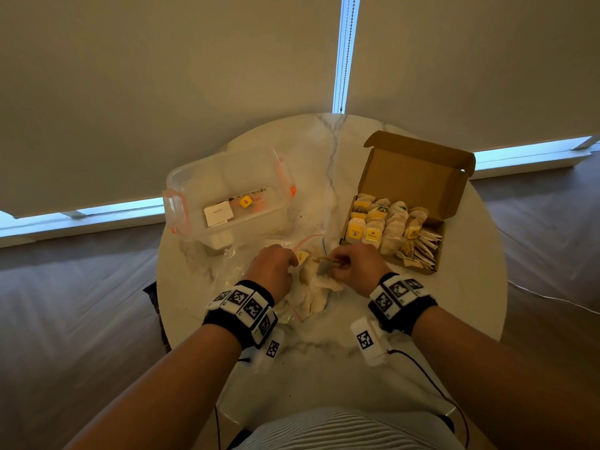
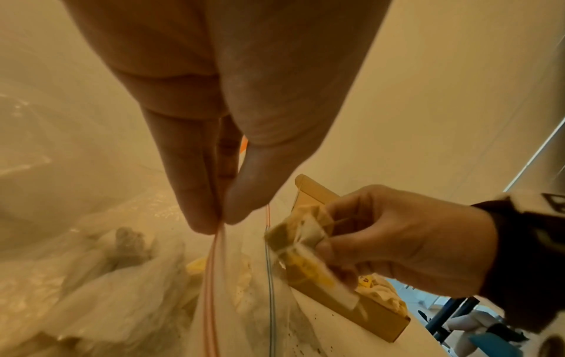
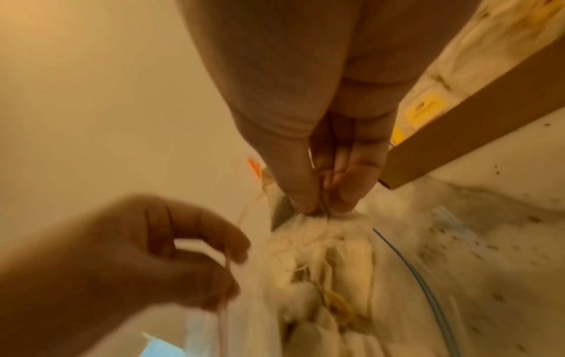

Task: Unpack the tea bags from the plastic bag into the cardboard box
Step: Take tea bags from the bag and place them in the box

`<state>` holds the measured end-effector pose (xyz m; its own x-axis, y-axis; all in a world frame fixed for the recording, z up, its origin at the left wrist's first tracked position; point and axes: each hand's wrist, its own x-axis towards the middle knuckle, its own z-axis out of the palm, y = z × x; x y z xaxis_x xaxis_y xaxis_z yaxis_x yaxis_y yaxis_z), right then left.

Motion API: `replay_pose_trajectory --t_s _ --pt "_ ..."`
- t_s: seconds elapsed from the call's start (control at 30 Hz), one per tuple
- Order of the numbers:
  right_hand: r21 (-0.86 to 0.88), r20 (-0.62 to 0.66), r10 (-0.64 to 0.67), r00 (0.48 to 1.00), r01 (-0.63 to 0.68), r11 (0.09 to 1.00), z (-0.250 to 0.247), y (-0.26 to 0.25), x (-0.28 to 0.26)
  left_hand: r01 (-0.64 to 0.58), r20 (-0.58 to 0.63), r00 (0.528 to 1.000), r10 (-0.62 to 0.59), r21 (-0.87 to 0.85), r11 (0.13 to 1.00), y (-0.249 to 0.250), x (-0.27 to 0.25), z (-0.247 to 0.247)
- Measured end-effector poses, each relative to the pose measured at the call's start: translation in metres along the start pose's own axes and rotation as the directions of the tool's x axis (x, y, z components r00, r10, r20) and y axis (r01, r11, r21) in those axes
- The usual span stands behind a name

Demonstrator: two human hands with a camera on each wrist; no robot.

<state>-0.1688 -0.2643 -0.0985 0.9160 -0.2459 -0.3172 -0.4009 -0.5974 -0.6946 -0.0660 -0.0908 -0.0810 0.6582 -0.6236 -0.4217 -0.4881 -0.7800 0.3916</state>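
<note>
Near the box [image 1: 402,222], just left of its front corner, both hands work at the mouth of the plastic bag [image 1: 302,287] lying on the desk [image 1: 470,303]. Left hand [image 1: 272,264] pinches the bag's red zip edge [image 2: 214,277] between thumb and fingers, holding the mouth apart from the blue edge [image 2: 270,289]. Right hand [image 1: 354,267] clamped on a tea bag [image 2: 293,239], fingers curled round it, at the bag mouth beside the box's front wall. More tea bags [image 3: 321,277] sit inside the plastic bag. Box is open, lid up, with rows of tea bags inside. Clear tub [image 1: 227,196] stands well left of the box.
</note>
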Motion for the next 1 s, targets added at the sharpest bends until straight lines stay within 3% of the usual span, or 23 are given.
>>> replay_pose_trajectory --t_s 0.17,0.23,0.33,0.47,0.57,0.8,0.9,1.0 --pt "0.166 -0.06 -0.039 0.997 0.048 0.985 -0.033 -0.004 -0.013 -0.027 0.006 1.0 0.028 -0.083 0.996 0.002 -0.01 -0.005" --pt "0.203 -0.062 -0.063 0.996 0.074 0.976 -0.043 -0.011 -0.016 -0.072 -0.017 0.997 0.07 -0.202 0.977 0.007 -0.014 -0.008" --pt "0.266 -0.037 -0.097 0.995 0.104 0.958 -0.053 -0.022 -0.02 -0.133 -0.013 0.989 0.144 -0.479 0.868 0.017 -0.02 -0.018" --pt "0.346 0.009 -0.139 0.99 0.127 0.93 -0.057 -0.035 -0.025 -0.272 -0.055 0.953 0.297 -0.583 0.766 0.03 -0.025 -0.032" --pt "0.377 0.066 -0.127 0.99 0.093 0.921 -0.054 -0.038 -0.026 -0.287 -0.081 0.943 0.322 -0.689 0.665 0.037 -0.025 -0.035" --pt "0.491 0.098 -0.062 0.993 0.006 0.871 -0.048 -0.042 -0.025 -0.3 -0.115 0.944 0.31 -0.69 0.659 0.035 -0.026 -0.034" --pt "0.585 0.084 0.055 0.995 -0.094 0.806 -0.046 -0.044 -0.025 -0.334 -0.159 0.937 0.31 -0.668 0.666 0.034 -0.024 -0.032" --pt "0.657 0.043 0.133 0.99 -0.129 0.743 -0.047 -0.048 -0.024 -0.281 -0.163 0.958 0.236 -0.697 0.66 0.032 -0.021 -0.03"
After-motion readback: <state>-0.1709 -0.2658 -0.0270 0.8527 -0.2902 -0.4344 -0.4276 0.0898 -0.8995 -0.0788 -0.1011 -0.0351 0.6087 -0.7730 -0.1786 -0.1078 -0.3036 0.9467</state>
